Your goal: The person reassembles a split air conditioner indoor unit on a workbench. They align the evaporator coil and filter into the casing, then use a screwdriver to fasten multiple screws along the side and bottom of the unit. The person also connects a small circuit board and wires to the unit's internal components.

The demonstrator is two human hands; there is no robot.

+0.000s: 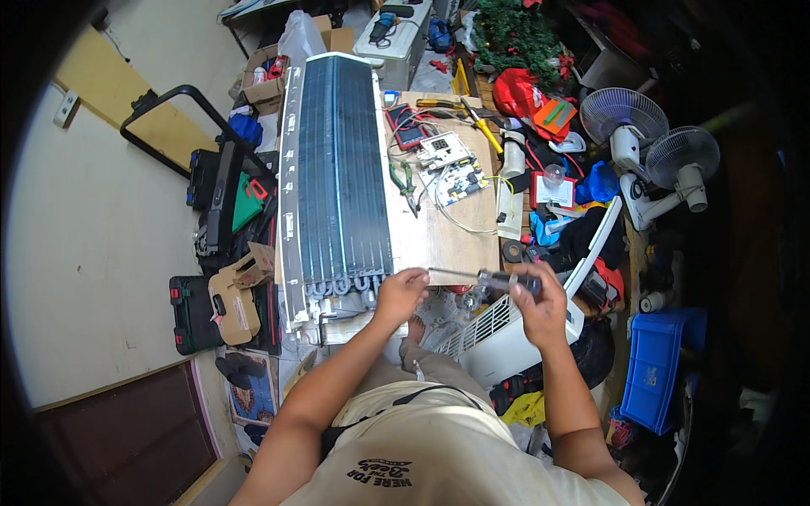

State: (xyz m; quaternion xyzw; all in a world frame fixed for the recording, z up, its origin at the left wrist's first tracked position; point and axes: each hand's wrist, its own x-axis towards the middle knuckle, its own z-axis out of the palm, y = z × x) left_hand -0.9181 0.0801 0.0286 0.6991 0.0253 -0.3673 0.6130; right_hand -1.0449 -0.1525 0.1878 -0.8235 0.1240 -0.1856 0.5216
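Observation:
My right hand [542,305] is wrapped around the dark handle of a screwdriver [499,279], whose thin shaft points left. Close to its tip, my left hand [402,295] is closed with the fingertips pinched together; whatever they hold is too small to make out. Just beyond the left hand, a long finned air conditioner coil [342,169] with bent pipes at its near end lies on the wooden table [460,249]. To the right of the coil are green-handled pliers [407,187], a circuit board [462,180] with loose wires, and a red-and-black multimeter [407,128].
A white air conditioner casing [494,341] leans near my right forearm. Further right stand two fans [624,139] and a blue crate [662,371]. A yellow-handled tool [483,128] lies at the table's far side. Toolboxes [196,312] and cardboard sit at left.

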